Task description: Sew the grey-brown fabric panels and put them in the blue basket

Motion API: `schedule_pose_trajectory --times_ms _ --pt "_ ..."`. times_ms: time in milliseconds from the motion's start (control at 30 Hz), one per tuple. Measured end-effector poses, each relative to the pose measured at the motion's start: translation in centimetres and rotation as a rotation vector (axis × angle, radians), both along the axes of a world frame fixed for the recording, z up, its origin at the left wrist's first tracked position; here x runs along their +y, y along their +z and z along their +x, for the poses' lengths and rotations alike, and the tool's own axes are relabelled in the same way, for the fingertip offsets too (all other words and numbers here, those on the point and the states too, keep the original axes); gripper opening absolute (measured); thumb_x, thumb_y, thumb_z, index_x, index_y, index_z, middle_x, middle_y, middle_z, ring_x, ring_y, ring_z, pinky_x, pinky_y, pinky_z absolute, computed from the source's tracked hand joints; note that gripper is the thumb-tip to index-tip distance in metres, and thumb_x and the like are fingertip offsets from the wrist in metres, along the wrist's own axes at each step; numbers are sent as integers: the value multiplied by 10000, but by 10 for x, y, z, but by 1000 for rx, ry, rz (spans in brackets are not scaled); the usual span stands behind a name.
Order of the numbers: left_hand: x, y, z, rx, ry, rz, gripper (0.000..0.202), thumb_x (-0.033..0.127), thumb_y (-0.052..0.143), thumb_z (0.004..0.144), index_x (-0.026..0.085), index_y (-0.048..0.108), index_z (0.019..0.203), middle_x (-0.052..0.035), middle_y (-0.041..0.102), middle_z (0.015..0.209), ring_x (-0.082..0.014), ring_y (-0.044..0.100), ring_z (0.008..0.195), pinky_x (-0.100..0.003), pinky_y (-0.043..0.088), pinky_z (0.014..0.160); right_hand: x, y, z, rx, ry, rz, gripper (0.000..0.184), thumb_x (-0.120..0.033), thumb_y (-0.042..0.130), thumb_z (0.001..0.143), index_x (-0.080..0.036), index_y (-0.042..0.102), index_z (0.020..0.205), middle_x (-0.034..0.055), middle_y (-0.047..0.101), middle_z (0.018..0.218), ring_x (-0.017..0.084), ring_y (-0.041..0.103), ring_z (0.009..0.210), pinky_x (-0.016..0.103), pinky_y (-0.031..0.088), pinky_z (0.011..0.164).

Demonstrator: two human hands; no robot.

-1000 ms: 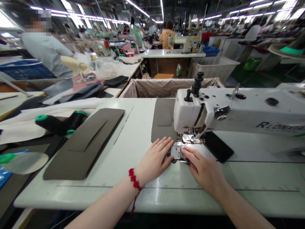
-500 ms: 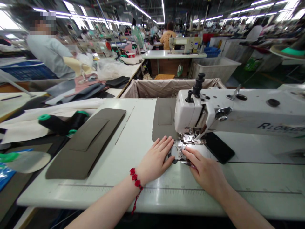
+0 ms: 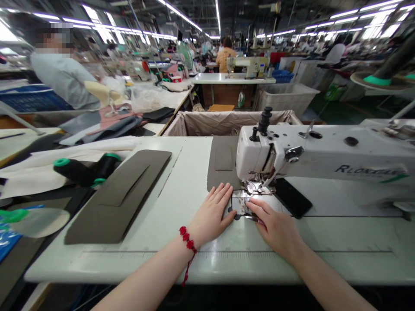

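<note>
My left hand lies flat with fingers stretched out. Its fingertips meet the near edge of a grey-brown panel, which has a smaller rounded piece on it and runs beside the head of a white sewing machine. My right hand rests at the metal needle plate, index finger stretched toward the presser foot. Under its curled fingers pokes a slim metal blade, seemingly thread snips; the handle is mostly hidden. Behind that hand lies a black phone.
On the left of the table lie stacked grey-brown panels. Black thread cones with green ends stand beyond them. A cloth-lined bin sits behind the table. A person in a pale top is at the far left.
The view has shifted slightly, so the machine and phone appear a little further left. Both hands keep nearly the same pose and place at the needle plate.
</note>
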State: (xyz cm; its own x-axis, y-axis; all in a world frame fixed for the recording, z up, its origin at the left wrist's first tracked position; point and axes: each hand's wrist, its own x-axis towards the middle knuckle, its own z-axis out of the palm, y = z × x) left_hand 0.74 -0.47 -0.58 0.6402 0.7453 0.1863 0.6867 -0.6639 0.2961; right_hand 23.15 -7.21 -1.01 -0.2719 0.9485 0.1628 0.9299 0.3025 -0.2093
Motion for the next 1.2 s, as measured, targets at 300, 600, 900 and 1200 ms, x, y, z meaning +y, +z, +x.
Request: schedule_pose_trajectory --times_ms 300,600,900,1200 --pt "-1 -4 1 -2 8 66 644 467 474 947 202 250 1489 -87 300 1544 -231 242 1439 -431 228 1178 -2 4 -4 46 -18 13 485 -165 473 895 -278 496 1366 30 498 1424 194 641 1020 315 532 807" --pt "-1 19 -10 8 288 183 479 472 347 981 126 500 1275 -154 680 997 -308 627 1007 -517 418 941 -5 12 -5 102 -21 11 413 -186 469 908 -250 549 1309 55 558 1362 207 614 1095 330 509 870" --pt "-93 9 -55 198 -83 51 583 180 421 919 229 277 1481 -54 297 1547 -252 270 1428 -491 283 1153 -87 31 30 514 -159 -57 261 -285 414 972 -245 578 1171 35 674 1090 181 649 944 287 498 813" --pt "-82 25 -17 184 -334 28 748 622 498 882 256 264 1491 -69 289 1549 -297 219 1441 -530 217 1177 -159 7 22 612 -454 -191 210 -416 367 992 -253 494 951 -19 609 732 178 619 667 302 467 665"
